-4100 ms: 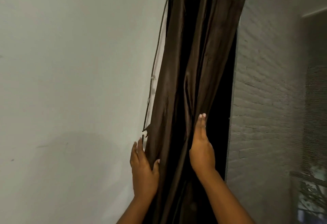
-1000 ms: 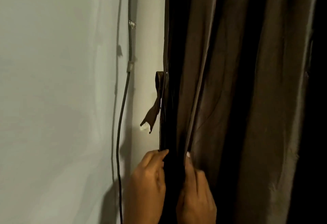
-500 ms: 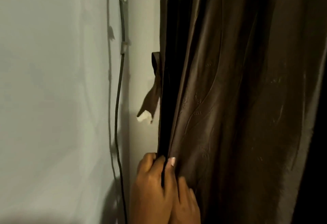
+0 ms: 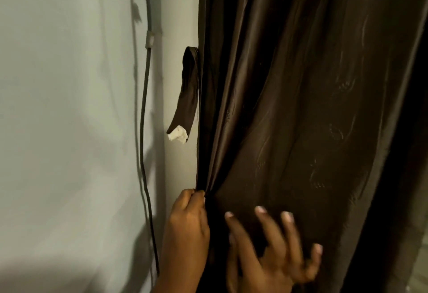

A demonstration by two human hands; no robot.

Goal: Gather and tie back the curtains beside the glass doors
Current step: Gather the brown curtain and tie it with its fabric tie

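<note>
Beside wall (image 4: 58,107), glossy brown curtain (image 4: 301,107) hangs pleated.

Dark brown curtain (image 4: 301,107) of faintly glossy embossed cloth, matching cloth tieback (image 4: 188,93), matt painted wall (image 4: 58,107)

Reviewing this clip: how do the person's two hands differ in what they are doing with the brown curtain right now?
The left hand pinches the curtain's gathered left edge in a closed grip; the right hand holds nothing, its fingers spread in front of the fabric. The left hand looks sharp and steady, the right hand blurred by motion. The left hand sits beside the wall, the right hand further into the folds. Both are bare and low in the view.
</note>
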